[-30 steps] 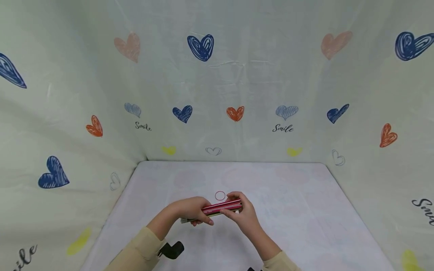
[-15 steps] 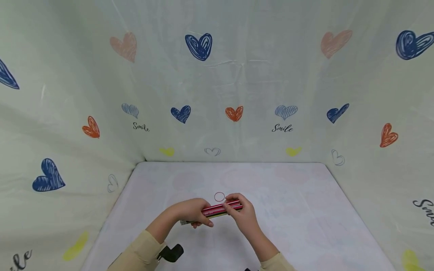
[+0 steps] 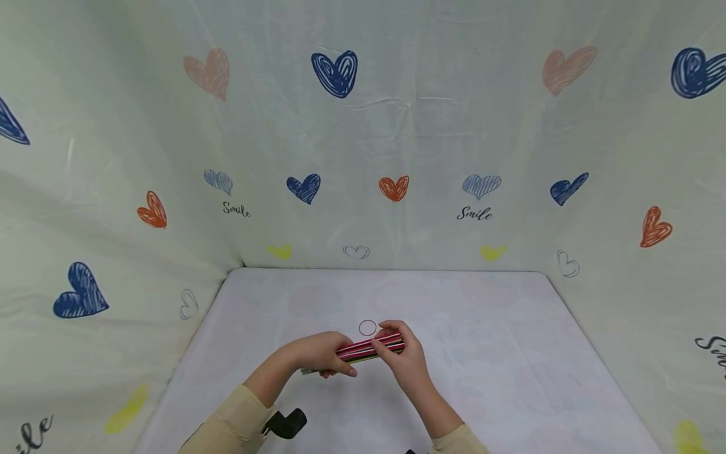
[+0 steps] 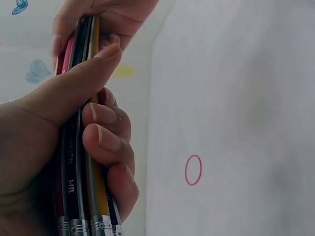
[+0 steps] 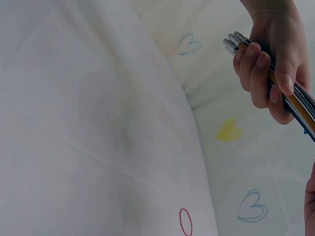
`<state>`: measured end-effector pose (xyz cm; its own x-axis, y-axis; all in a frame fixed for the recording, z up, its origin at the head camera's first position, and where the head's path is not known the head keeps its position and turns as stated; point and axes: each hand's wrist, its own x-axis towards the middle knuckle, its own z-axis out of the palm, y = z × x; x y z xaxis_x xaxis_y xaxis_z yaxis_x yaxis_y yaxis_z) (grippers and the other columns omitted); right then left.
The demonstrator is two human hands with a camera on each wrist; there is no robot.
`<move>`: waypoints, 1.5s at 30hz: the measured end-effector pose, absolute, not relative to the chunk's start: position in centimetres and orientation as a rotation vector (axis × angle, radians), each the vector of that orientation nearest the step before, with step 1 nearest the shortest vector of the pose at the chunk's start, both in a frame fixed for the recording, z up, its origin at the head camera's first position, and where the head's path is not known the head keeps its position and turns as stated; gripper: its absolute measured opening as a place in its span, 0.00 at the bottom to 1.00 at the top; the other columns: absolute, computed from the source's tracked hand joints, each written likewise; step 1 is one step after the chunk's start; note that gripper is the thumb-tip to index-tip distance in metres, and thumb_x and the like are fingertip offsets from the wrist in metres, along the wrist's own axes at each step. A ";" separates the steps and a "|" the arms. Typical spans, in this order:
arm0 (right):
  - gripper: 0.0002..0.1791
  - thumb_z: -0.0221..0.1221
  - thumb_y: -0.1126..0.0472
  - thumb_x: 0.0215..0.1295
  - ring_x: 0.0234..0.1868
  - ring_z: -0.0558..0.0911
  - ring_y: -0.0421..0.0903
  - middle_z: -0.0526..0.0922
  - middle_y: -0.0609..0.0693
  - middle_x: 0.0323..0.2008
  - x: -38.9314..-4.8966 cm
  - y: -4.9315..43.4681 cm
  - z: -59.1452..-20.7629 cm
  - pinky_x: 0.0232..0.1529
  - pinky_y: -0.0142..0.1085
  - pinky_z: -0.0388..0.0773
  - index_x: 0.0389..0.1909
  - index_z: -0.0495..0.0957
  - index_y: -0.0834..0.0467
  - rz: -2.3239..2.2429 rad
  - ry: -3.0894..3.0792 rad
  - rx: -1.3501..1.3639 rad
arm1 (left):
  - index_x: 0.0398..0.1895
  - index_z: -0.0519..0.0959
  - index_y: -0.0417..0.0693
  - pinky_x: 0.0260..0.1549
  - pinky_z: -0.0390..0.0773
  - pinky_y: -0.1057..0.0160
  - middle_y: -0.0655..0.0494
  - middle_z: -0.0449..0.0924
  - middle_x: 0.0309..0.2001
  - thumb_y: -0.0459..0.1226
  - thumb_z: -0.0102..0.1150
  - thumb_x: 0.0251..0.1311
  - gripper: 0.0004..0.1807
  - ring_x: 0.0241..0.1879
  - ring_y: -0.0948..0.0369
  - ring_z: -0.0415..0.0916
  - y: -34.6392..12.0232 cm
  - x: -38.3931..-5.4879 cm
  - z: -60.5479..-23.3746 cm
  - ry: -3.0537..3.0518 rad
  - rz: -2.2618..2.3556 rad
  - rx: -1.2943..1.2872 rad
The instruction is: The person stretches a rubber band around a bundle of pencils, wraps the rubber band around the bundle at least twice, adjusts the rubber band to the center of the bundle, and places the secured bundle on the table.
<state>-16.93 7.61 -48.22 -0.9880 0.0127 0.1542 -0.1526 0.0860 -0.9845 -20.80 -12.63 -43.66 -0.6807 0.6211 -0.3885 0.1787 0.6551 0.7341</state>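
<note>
My left hand [image 3: 322, 353] grips a bundle of several pencils [image 3: 356, 351], with thumb and fingers wrapped round it. In the left wrist view the pencils [image 4: 74, 157] are black, red and yellow, one marked HB, with silvery ferrules at the near end. My right hand [image 3: 406, 354] holds the bundle's other end, its thumb on the upper side and fingers at the far side. The right wrist view shows the left hand [image 5: 268, 69] round the pencils, with eraser ends poking out. The right hand's palm side is mostly hidden there.
A thin red ring [image 3: 367, 328] lies flat on the white tabletop [image 3: 482, 353] just beyond the hands; whether it is a band or drawn on, I cannot tell. A heart-printed curtain [image 3: 431, 139] stands round the back and sides. A black wrist device [image 3: 288, 424] sits by the left sleeve.
My right thumb has moved from the bundle's near edge up onto the pencils. The bundle has turned a little, so more black stripes show. The left hand has stayed nearly in place.
</note>
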 end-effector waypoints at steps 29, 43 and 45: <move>0.13 0.63 0.67 0.63 0.30 0.76 0.43 0.78 0.51 0.33 -16.2 7.9 -47.4 0.32 0.31 0.75 0.43 0.72 0.67 2.166 -2.316 0.122 | 0.34 0.78 0.52 0.19 0.72 0.66 0.62 0.72 0.22 0.45 0.70 0.55 0.12 0.13 0.64 0.70 -11.7 -20.3 -45.1 2.599 0.518 0.622; 0.22 0.69 0.66 0.57 0.35 0.78 0.43 0.81 0.49 0.37 -19.5 10.1 -53.5 0.34 0.32 0.76 0.52 0.77 0.65 1.956 -2.567 0.515 | 0.27 0.79 0.51 0.27 0.70 0.61 0.63 0.72 0.21 0.41 0.73 0.52 0.10 0.23 0.63 0.68 -14.6 -20.8 -48.1 2.643 0.482 0.555; 0.23 0.70 0.65 0.56 0.36 0.78 0.44 0.81 0.47 0.39 -20.1 10.5 -54.0 0.37 0.34 0.76 0.52 0.77 0.63 1.876 -2.599 0.572 | 0.27 0.78 0.51 0.28 0.70 0.60 0.62 0.72 0.21 0.41 0.73 0.52 0.11 0.24 0.62 0.68 -15.2 -20.8 -48.4 2.642 0.502 0.539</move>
